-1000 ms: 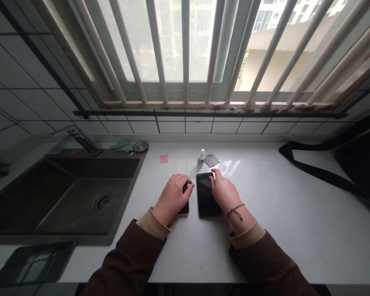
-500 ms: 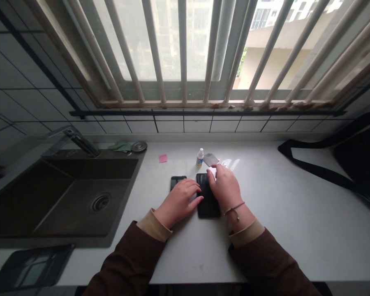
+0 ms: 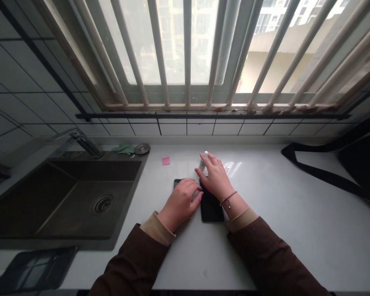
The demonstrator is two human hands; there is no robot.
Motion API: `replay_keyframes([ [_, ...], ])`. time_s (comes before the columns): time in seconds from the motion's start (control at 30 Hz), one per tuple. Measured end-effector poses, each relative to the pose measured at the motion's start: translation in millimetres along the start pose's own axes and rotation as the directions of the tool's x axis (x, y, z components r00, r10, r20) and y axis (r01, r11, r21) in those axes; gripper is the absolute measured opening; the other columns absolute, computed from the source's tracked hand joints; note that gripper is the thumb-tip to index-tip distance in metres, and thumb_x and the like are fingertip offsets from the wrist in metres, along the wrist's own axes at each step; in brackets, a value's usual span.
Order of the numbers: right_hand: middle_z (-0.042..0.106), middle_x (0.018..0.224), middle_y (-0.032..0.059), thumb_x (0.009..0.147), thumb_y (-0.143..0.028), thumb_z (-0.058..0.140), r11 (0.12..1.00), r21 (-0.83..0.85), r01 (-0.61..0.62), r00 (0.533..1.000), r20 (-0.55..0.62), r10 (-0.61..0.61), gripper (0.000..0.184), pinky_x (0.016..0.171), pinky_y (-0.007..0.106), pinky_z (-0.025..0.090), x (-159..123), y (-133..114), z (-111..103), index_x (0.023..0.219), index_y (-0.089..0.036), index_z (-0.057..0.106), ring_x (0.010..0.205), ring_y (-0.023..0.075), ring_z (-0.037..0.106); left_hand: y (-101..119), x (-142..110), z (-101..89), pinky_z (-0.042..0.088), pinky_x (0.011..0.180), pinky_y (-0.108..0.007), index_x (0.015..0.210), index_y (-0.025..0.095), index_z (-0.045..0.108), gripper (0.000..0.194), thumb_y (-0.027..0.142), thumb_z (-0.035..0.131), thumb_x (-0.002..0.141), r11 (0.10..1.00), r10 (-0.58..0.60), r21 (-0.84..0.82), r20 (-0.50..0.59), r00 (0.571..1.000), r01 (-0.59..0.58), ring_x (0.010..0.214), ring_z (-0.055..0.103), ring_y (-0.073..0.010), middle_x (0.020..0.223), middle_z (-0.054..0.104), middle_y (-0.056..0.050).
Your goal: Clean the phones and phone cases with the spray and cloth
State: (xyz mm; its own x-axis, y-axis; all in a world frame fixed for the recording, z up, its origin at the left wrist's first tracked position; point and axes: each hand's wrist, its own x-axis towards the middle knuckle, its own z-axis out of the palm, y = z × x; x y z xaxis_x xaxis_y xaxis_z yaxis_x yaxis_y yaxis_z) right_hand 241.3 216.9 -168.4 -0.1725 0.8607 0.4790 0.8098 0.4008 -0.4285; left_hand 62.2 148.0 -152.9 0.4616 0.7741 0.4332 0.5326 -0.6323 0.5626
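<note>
My right hand (image 3: 214, 174) reaches forward over the white counter, with its thumb and fingers around a small white dropper bottle (image 3: 203, 161). The bottle's label is mostly hidden by the fingers. Under the heel of that hand lies a large black phone (image 3: 212, 209), face up, its lower part showing. My left hand (image 3: 181, 203) lies on a smaller black phone (image 3: 179, 182), covering all but its top edge. The two phones lie side by side, close together.
A dark sink (image 3: 89, 172) with a metal faucet (image 3: 86, 144) lies left of the white counter (image 3: 259, 242). Behind it are a green cloth (image 3: 123, 149) and a round metal disc (image 3: 142, 149). A pink sticky note (image 3: 165, 160) lies on the counter. A black bag (image 3: 357, 164) sits at right.
My right hand has moved forward off the large phone onto the bottle, and the grey packet beside the bottle no longer shows. My left hand stays on the small phone.
</note>
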Motion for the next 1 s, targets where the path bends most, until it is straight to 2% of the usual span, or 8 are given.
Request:
replay_keyframes([
  [0.13, 0.053, 0.154, 0.0207, 0.104, -0.038, 0.057, 0.988, 0.143, 0.054, 0.998, -0.031, -0.050, 0.053, 0.119, 0.048, 0.044, -4.3, -0.9, -5.5, 0.153, -0.016, 0.056, 0.142, 0.0312, 0.052, -2.2, 1.0, -3.4, 0.047, 0.110, -0.049, 0.116, 0.023, 0.067, 0.019, 0.024, 0.059, 0.100, 0.998, -0.044, 0.046, -0.115, 0.992, 0.050, 0.118, 0.062, -0.0296, 0.118, 0.071, -0.012],
  [0.3, 0.062, 0.145, 0.0138, 0.107, -0.034, 0.054, 0.899, 0.394, 0.192, 0.981, -0.050, -0.187, 0.039, 0.115, 0.040, 0.051, -12.6, -27.3, -26.9, 0.143, -0.025, 0.066, 0.134, 0.0242, 0.062, -10.1, 0.1, -5.5, 0.041, 0.118, -0.051, 0.141, 0.020, 0.053, 0.049, 0.039, 0.067, 0.098, 0.976, -0.176, 0.067, -0.319, 0.931, 0.207, 0.137, 0.055, -0.0342, 0.143, 0.061, -0.019],
  [0.4, 0.068, 0.136, 0.0106, 0.106, -0.027, 0.057, 0.780, 0.554, 0.290, 0.952, -0.087, -0.293, 0.034, 0.108, 0.037, 0.056, -16.9, -44.6, -34.2, 0.138, -0.029, 0.070, 0.127, 0.0222, 0.066, -14.7, -1.5, -3.5, 0.048, 0.110, -0.047, 0.142, 0.022, 0.049, 0.046, 0.045, 0.059, 0.102, 0.965, -0.262, -0.052, -0.271, 0.926, 0.257, 0.133, 0.060, -0.0320, 0.142, 0.063, -0.017],
  [0.5, 0.069, 0.137, 0.0101, 0.105, -0.025, 0.060, 0.726, 0.601, 0.333, 0.935, -0.110, -0.338, 0.031, 0.107, 0.038, 0.057, -17.6, -47.7, -36.8, 0.133, -0.028, 0.072, 0.126, 0.0224, 0.067, -13.2, -1.5, -3.5, 0.055, 0.088, -0.039, 0.132, 0.024, 0.050, 0.037, 0.048, 0.051, 0.105, 0.935, -0.349, -0.134, -0.179, 0.920, 0.329, 0.109, 0.072, -0.0286, 0.123, 0.072, -0.012],
  [0.63, 0.077, 0.118, 0.0076, 0.108, -0.027, 0.054, 0.868, 0.454, 0.203, 0.973, -0.196, -0.125, 0.023, 0.101, 0.038, 0.057, -12.4, -20.1, -37.6, 0.116, -0.025, 0.076, 0.111, 0.0219, 0.072, -4.3, 0.7, -8.4, 0.047, 0.071, -0.031, 0.112, 0.026, 0.056, 0.025, 0.050, 0.055, 0.103, 0.912, -0.410, -0.061, -0.132, 0.903, 0.405, 0.081, 0.071, -0.0247, 0.091, 0.072, -0.002],
  [0.73, 0.076, 0.115, 0.0112, 0.106, -0.029, 0.054, 0.991, 0.106, -0.083, 0.977, -0.188, 0.102, 0.025, 0.103, 0.041, 0.052, -7.7, 14.3, -36.5, 0.113, -0.020, 0.076, 0.111, 0.0268, 0.068, -0.4, 1.2, -10.9, 0.043, 0.070, -0.029, 0.105, 0.027, 0.058, 0.019, 0.045, 0.059, 0.102, 0.916, -0.398, -0.005, -0.147, 0.906, 0.401, 0.076, 0.068, -0.0219, 0.085, 0.068, 0.001],
  [0.83, 0.066, 0.135, 0.0188, 0.099, -0.026, 0.063, 0.936, -0.167, -0.310, 0.950, -0.090, 0.298, 0.032, 0.105, 0.046, 0.047, -7.2, 43.9, -32.3, 0.127, -0.017, 0.073, 0.122, 0.0343, 0.061, -0.5, 0.6, -10.5, 0.040, 0.068, -0.029, 0.104, 0.027, 0.058, 0.017, 0.044, 0.060, 0.101, 0.911, -0.408, 0.004, -0.151, 0.900, 0.413, 0.073, 0.066, -0.0203, 0.082, 0.067, 0.002],
  [1.0, 0.075, 0.107, 0.0171, 0.094, -0.017, 0.062, 0.919, -0.161, -0.360, 0.932, -0.012, 0.363, 0.019, 0.090, 0.039, 0.051, -10.0, 65.9, -23.4, 0.104, -0.015, 0.078, 0.102, 0.0303, 0.068, -1.4, 0.3, -9.2, 0.039, 0.068, -0.028, 0.103, 0.027, 0.057, 0.017, 0.044, 0.059, 0.101, 0.907, -0.415, 0.012, -0.151, 0.897, 0.421, 0.072, 0.064, -0.0197, 0.081, 0.066, 0.002],
])
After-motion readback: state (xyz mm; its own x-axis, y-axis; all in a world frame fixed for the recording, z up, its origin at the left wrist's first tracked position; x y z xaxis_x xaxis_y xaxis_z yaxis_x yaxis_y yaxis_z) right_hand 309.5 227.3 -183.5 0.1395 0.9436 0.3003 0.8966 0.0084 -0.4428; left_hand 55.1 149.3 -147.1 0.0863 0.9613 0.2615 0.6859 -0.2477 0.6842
